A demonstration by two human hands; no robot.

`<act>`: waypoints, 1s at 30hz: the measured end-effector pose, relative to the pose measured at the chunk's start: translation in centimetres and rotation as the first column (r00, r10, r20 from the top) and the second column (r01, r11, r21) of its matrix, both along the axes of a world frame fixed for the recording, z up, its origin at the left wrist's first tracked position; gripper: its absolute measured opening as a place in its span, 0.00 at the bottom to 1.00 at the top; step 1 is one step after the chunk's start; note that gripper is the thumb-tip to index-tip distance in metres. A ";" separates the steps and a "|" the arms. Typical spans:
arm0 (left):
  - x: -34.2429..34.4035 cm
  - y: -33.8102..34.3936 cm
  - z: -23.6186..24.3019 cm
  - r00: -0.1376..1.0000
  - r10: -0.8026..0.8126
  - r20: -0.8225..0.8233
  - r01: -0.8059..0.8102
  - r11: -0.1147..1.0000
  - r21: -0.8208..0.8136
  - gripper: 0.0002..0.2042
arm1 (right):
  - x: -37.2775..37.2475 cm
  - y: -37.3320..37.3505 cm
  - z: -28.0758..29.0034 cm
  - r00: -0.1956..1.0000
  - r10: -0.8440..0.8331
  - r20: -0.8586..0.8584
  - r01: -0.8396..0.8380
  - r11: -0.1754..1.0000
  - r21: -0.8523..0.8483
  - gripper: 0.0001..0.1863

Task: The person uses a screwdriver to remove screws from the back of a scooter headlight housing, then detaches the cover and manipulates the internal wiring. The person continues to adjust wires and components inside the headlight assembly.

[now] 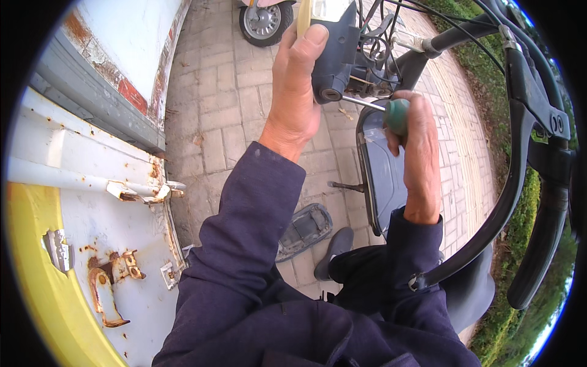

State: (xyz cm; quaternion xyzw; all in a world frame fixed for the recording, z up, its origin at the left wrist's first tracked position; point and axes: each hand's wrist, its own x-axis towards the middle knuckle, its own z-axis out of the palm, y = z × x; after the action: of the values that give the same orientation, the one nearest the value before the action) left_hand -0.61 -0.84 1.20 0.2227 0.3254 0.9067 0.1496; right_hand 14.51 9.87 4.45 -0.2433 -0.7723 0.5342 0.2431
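Gripping the black housing (pixel 333 58) with your left hand (pixel 298 88), thumb along its side, you hold it beside the cables (pixel 380 52) at the top of the head view. Your right hand (pixel 420 137) curls snugly around the green-handled screwdriver (pixel 396 116), its shaft reaching the housing's lower corner. A grey tray-like part (pixel 309 229) lies near your shoe (pixel 333 254).

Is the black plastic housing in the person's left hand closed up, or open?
Open, it seems: wires show uncovered right beside the black plastic housing that the left hand holds.
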 end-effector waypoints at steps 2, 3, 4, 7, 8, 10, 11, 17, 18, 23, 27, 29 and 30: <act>0.1 0.4 -0.3 0.999 0.009 -0.047 -0.008 1.000 0.021 0.33 | 0.0 0.0 -0.2 0.998 -0.060 -0.021 0.060 0.998 0.001 0.22; 0.1 0.5 -0.4 0.999 0.012 -0.043 -0.011 1.000 0.025 0.34 | 0.1 0.1 -0.2 0.996 -0.087 -0.026 0.087 0.996 0.000 0.22; 0.1 0.4 -0.4 0.999 -0.014 -0.041 0.016 0.999 0.036 0.34 | 0.2 0.1 -0.2 0.997 -0.068 -0.042 0.070 0.997 0.039 0.19; 0.1 0.0 -0.3 0.996 -0.092 -0.016 0.093 0.991 0.099 0.33 | 0.3 0.1 -0.2 0.972 0.106 -0.209 0.013 0.864 0.503 0.16; 0.2 -0.1 -0.2 0.993 -0.115 0.002 0.113 0.983 0.142 0.31 | 0.4 0.0 -0.1 0.968 0.131 -0.214 -0.015 0.882 0.471 0.18; 0.2 -0.2 -0.1 0.992 -0.121 0.021 0.116 0.977 0.177 0.30 | 0.2 0.0 0.1 0.957 0.097 -0.272 -0.054 0.986 0.161 0.20; 0.2 -0.2 -0.1 0.994 -0.103 0.024 0.098 0.981 0.167 0.30 | 0.1 -0.1 0.2 0.958 0.087 -0.272 -0.091 0.996 -0.002 0.21; 0.2 0.1 -0.2 0.999 -0.041 -0.024 0.043 0.997 0.063 0.32 | 0.7 0.4 0.7 1.000 0.000 0.020 0.001 0.997 -0.082 0.23; 0.3 0.1 -0.1 1.000 -0.030 -0.006 0.030 0.999 0.038 0.33 | 0.8 0.4 0.7 0.999 0.042 -0.018 -0.042 0.999 0.034 0.21; 0.4 -0.4 0.3 0.994 -0.107 0.003 0.106 0.989 0.106 0.31 | 1.1 0.7 0.5 0.938 0.280 -0.202 -0.250 0.954 0.165 0.19; 0.2 -0.3 0.6 0.994 -0.106 0.021 0.105 0.992 0.063 0.29 | 0.9 1.0 0.5 0.993 0.115 -0.010 -0.111 0.977 0.181 0.29; 0.4 -0.1 0.9 0.995 -0.082 -0.062 0.088 0.990 0.106 0.28 | 0.7 0.9 0.3 0.995 -0.055 0.079 0.051 0.997 0.052 0.28; 0.6 0.0 1.2 0.995 -0.070 -0.074 0.078 0.991 0.112 0.28 | 0.7 0.8 0.2 0.996 -0.089 0.022 0.086 0.990 0.111 0.26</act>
State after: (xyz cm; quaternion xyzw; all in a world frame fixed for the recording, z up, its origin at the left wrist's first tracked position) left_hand -0.06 -0.85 2.35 0.2745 0.2691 0.9094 0.1586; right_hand 15.17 10.71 4.68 -0.2703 -0.7922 0.4765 0.2690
